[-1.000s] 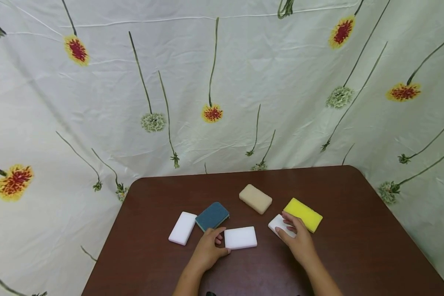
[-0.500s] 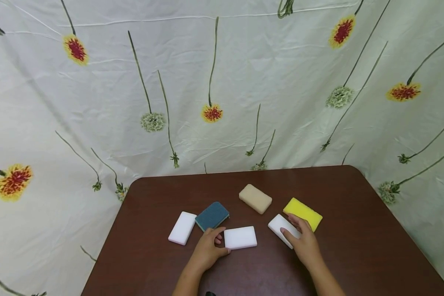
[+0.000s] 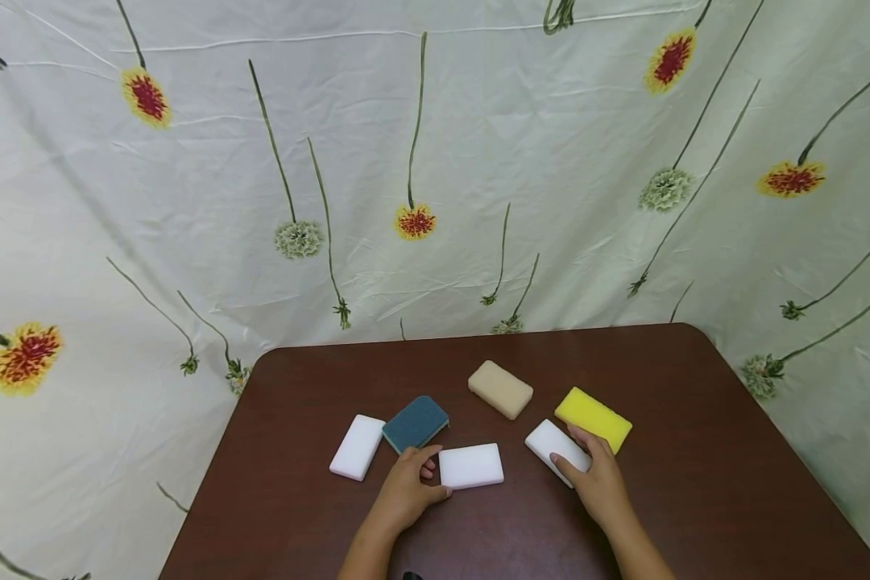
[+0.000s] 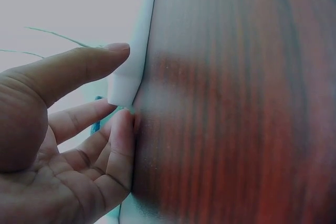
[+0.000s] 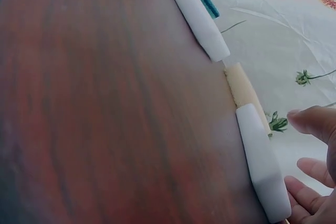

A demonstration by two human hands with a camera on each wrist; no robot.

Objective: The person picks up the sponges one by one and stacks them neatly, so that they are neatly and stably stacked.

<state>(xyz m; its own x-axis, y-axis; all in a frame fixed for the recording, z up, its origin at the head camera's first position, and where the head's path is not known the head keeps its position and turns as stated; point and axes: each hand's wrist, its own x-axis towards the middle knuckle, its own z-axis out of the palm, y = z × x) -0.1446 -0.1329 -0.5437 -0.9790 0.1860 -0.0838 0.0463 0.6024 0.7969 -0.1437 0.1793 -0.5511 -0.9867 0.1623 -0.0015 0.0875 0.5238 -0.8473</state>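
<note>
In the head view my left hand (image 3: pixel 406 487) is at the left end of the middle white sponge (image 3: pixel 471 466), thumb at its front corner and index fingertip at its back corner. Its other fingers are curled in; in the left wrist view the thumb overlaps this white sponge (image 4: pixel 128 61). My right hand (image 3: pixel 598 477) lies around the right end of another white sponge (image 3: pixel 557 451), which rests tilted on the table. In the right wrist view the thumb stands apart above that sponge (image 5: pixel 261 161), and the fingers are partly hidden behind it.
A third white sponge (image 3: pixel 358 448) lies at the left beside a blue scouring sponge (image 3: pixel 416 424). A beige sponge (image 3: pixel 501 390) lies farther back. The yellow sponge (image 3: pixel 594 419) is just beyond my right fingers. A flowered cloth (image 3: pixel 362 161) hangs behind the brown table (image 3: pixel 696 451).
My right hand has drawn back toward the right front end of its white sponge, uncovering more of it. The left hand and the sponges keep their places.
</note>
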